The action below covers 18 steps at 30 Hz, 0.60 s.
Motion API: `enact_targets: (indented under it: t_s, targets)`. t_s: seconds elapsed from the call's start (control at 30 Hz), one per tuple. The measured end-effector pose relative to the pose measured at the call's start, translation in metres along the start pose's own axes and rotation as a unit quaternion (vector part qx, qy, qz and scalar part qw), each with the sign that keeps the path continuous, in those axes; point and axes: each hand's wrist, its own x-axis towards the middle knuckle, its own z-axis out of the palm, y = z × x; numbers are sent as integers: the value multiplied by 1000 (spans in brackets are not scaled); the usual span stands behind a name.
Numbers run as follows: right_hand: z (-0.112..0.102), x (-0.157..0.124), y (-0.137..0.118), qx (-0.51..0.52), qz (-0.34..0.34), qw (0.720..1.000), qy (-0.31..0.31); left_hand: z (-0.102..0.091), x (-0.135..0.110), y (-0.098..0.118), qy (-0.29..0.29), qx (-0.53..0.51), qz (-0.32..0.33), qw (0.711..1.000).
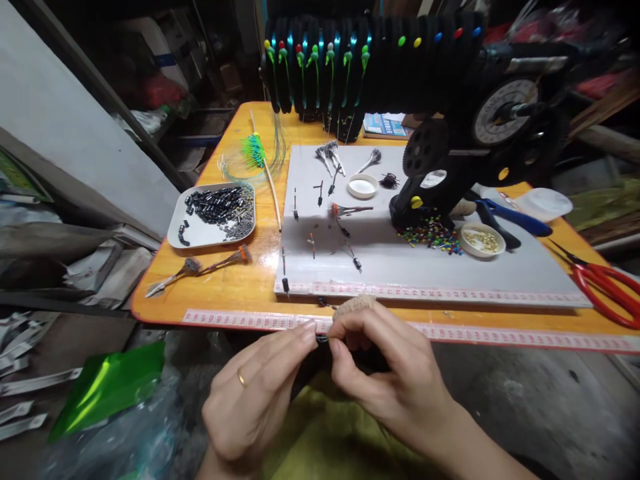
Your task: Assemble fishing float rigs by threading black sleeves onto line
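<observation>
My left hand (255, 393) and my right hand (385, 370) meet just in front of the orange table's near edge (230, 293). Both pinch a tiny black piece (321, 339) between thumb and fingertips. A ring sits on one left finger, and a tan bandage wraps a right fingertip. Just beyond my hands lies a grey mat (425, 260) bordered with measuring tape. On the mat lie several small black and orange tackle pieces (345, 211).
A white tray of black tubes (213, 215) sits at the table's left. A winding machine (475, 133), coloured beads (433, 235), a dish of gold beads (483, 240), blue pliers (510, 217) and red scissors (607, 283) lie at the right. A black foam rack with coloured pins (350, 60) stands behind.
</observation>
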Motion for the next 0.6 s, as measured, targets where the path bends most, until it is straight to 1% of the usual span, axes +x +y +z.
enact_targets:
  t_s: [0.07, 0.1, 0.13, 0.23, 0.3, 0.43, 0.6]
  targets:
    - [2, -1, 1, -15, -3, 1000, 8, -5, -1, -5, -62, 17, 51, 997]
    - [3, -1, 2, -23, -4, 1000, 10, -7, 1, -6, -86, 13, 57, 995]
    - [4, -1, 3, -32, -6, 999, 12, -8, 4, -6, -99, 5, 54, 994]
    - [5, 0, 6, -79, -26, 996, 18, -5, 16, -5, -72, -11, 16, 997]
    - [5, 0, 8, -118, -45, 992, 19, -2, 24, -5, -72, -4, -7, 997]
    - [6, -2, 11, -169, -42, 985, 11, -4, 31, -12, -138, 15, -50, 989]
    - [9, -2, 12, -198, -31, 980, 11, -10, 38, -18, -210, 73, -64, 973]
